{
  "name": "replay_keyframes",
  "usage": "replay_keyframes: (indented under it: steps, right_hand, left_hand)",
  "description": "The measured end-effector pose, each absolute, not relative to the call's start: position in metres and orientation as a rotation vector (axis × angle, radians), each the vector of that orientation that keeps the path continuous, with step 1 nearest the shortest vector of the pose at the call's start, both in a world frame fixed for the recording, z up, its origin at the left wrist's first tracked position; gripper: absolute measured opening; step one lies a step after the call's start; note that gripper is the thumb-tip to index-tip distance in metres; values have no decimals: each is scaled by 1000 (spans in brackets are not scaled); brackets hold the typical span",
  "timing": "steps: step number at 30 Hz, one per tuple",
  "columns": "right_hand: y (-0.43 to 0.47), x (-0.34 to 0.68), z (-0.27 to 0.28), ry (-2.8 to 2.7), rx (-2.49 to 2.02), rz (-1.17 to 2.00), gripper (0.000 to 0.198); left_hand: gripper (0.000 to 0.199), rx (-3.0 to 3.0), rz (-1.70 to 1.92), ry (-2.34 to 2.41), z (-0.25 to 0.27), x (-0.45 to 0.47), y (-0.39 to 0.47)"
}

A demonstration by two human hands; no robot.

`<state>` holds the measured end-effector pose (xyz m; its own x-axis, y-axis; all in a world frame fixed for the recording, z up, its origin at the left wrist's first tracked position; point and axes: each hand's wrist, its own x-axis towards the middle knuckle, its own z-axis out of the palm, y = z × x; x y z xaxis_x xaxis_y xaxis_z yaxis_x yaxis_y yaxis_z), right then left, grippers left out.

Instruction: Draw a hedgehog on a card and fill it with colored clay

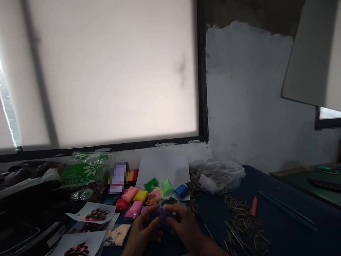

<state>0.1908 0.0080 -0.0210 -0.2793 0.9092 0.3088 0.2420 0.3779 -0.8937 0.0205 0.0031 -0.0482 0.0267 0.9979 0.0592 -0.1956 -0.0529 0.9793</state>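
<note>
Between the fingertips of both hands is a purple packet of what looks like modelling clay (159,214), in clear wrap. My left hand (145,227) pinches it from the left, with thumb and index finger on it. From the right, my right hand (182,224) grips its edge between thumb and fingers. Just beyond the hands lie more wrapped clay packets: a pink one (134,209), a yellow one (140,195), a red one (122,204), a light green one (167,186), a dark green one (151,184) and a blue one (181,191).
Striped sunflower seeds (243,220) lie loose on the right, beside an orange stick (254,206) and long blue tweezers-like tool (287,210). Paper pieces (84,240) bearing seeds and pink bits sit left. Behind are a clear plastic bag (226,174), white paper (162,165) and green bag (80,170).
</note>
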Motion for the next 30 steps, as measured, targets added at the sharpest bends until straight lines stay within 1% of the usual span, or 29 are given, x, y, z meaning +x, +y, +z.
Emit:
replay_keyframes:
  steps: [2, 5, 8, 12, 15, 22, 30]
  right_hand:
    - [7, 194, -18, -1813, -992, 928, 23]
    - [7, 197, -15, -1919, -970, 894, 19]
    - [6, 198, -13, -1996, -992, 839, 23]
    - [4, 197, -12, -2075, -1054, 738, 33]
    - [2, 197, -11, -2145, -1095, 681, 35]
    - [-5, 192, -5, -2213, -1182, 592, 30]
    - [-7, 188, -6, -2154, -1186, 461, 18]
  left_hand:
    - [66, 1136, 1294, 1012, -46, 20, 3]
    - [60, 1148, 1271, 1023, -45, 19, 2]
    - [55, 1156, 1270, 1038, -47, 19, 1]
    - [58, 1167, 1286, 1074, -50, 24, 3]
    - [63, 1171, 1301, 1110, -53, 27, 4]
    - [62, 1171, 1317, 1167, -56, 31, 4]
    - [70, 1151, 1293, 1172, -48, 30, 4]
